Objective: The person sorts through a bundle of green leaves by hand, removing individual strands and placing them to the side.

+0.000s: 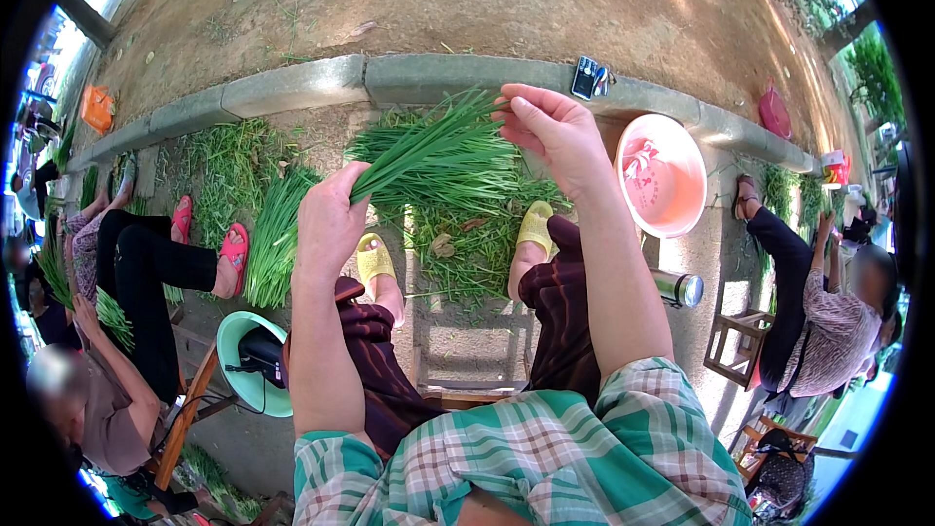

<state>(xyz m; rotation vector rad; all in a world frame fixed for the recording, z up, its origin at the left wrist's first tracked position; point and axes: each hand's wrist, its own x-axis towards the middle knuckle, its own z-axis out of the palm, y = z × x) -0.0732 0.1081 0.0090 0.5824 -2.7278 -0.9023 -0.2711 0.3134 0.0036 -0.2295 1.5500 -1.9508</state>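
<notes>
A bundle of long green leaves, apparently garlic chives (431, 142), slants up to the right in the air before me. My left hand (330, 218) is closed around its lower end. At the tips, my right hand (548, 124) has its thumb and fingers pinched about the leaf ends; the exact contact is partly hidden. Below the bundle lies a thick pile of chives (467, 172) on the ground, roughly aligned crosswise. Loose trimmings and a few dry leaves (443, 245) are strewn between my yellow slippers (535, 225).
A concrete kerb (467, 80) crosses ahead, bearing a phone (584, 78). Right are a pink bucket (668, 197) and a steel flask (678, 288). Left are another chive pile (274, 241) and a mint-green basin (237, 372) holding a black object. Seated people (120, 409) flank me on both sides.
</notes>
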